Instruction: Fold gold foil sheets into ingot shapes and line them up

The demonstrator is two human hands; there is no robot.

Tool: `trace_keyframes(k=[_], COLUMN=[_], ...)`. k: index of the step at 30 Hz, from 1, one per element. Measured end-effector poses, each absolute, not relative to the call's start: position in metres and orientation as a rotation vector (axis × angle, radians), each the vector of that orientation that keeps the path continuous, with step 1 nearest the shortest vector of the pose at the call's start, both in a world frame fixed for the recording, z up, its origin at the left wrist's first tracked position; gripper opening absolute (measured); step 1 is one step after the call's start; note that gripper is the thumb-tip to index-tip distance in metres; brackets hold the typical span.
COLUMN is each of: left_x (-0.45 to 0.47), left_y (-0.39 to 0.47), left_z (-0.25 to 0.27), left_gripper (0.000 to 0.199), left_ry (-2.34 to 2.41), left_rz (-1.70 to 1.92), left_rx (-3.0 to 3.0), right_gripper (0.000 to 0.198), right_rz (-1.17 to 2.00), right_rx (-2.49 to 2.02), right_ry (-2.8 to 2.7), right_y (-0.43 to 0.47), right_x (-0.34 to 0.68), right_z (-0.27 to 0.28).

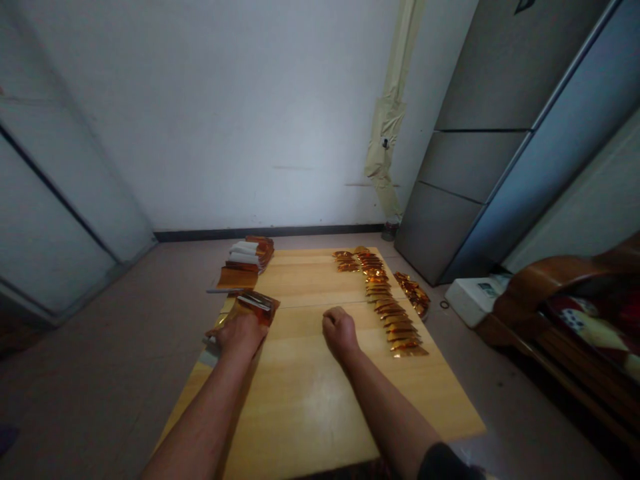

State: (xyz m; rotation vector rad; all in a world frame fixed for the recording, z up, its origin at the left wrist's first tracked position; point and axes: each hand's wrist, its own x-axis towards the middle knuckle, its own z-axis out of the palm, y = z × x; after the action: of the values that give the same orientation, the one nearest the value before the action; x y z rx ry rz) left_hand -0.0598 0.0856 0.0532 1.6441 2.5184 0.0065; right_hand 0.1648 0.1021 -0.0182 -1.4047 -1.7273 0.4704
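Left hand [241, 333] fingers hidden over gold foil stack [256, 305], wooden chair [575, 313] cropped

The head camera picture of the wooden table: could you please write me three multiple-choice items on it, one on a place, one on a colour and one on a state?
1. Where does the long row of foil pieces lie on the wooden table?
A. Right of the right hand
B. Under the left hand
C. At the near edge

2. What colour are the foil pieces?
A. Blue
B. Orange-gold
C. Green

3. How is the right hand held?
A. Flat with fingers spread
B. Raised high off the table
C. Closed in a loose fist on the table

Answers:
1. A, since the row runs down the table's right side, past the right hand.
2. B, as they shine amber and gold.
3. C, as the fingers are curled under and the hand rests on the wood, while the left hand lies on a stack of sheets at the left edge.
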Motion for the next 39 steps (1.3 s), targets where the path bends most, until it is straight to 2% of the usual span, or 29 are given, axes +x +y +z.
trace_keyframes(k=[7,14,17,34,39], left_x=[-0.054,-0.054,-0.053,-0.045,-0.05], left_y=[0.084,0.087,0.085,0.08,0.08], left_z=[0.05,0.043,0.039,0.041,0.043], left_gripper=[0.025,0.038,0.042,0.031,0.037], left_ry=[2.448,2.454,2.47,2.524,2.523], left_rz=[-0.038,-0.069,-0.039,0.089,0.22], left_rx=[1.691,1.724,1.744,1.761,1.686], right_gripper=[0.02,0.019,0.02,0.019,0.02], right_rz=[0.509,0.513,0.51,0.481,0.495], right_rx=[-1.396,-1.398,-1.405,-1.457,-1.45], right_ry=[-1.736,-1.743,-1.761,-1.796,-1.799], right_y=[0.104,0.105,0.105,0.104,0.105], right_x=[0.165,0.165,0.164,0.164,0.164], right_z=[-0.021,-0.022,-0.022,-0.019,-0.02])
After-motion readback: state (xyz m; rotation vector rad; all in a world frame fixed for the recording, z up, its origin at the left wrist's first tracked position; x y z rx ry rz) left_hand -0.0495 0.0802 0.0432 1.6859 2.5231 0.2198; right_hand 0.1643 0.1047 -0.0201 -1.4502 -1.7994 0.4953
